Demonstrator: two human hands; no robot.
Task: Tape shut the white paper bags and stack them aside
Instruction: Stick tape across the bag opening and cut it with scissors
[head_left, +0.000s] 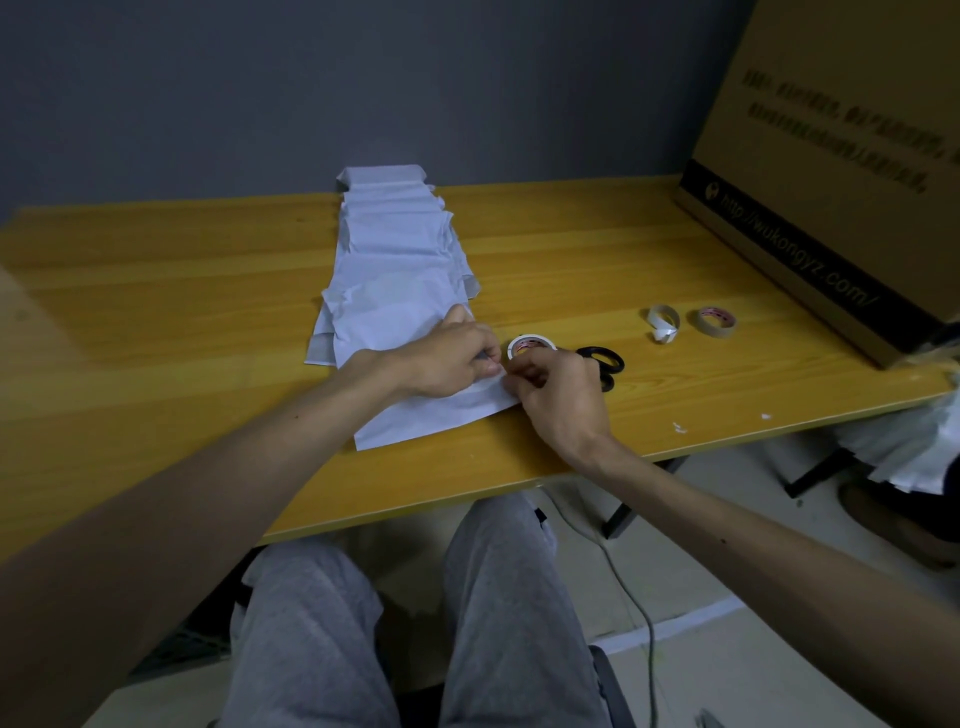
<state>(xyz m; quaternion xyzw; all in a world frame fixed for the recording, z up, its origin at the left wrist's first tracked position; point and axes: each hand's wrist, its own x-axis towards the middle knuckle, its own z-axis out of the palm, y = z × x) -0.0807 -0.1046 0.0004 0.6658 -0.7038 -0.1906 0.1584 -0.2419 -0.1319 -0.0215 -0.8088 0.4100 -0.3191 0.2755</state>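
Right hand (558, 395) covers the blades of the scissors (605, 358), so only the black handles show. It also hides the near rim of the white tape roll (530, 344). Its fingertips curl under at the end of the nearest bag (431, 415); tape or paper betw. them, can't tell. Left hand (452, 358) hides that bag's far corner. Cardboard box (831, 182) is cut off top & right, small print too blurry to read. White heap (904, 447) at rt edge is cut off, unclear what it is.

White paper bags (400, 244) lie overlapped in a crumpled row across the desk (182, 312); the nearest bag (431, 415) lies flat, a white tape roll (531, 344) just beside it.
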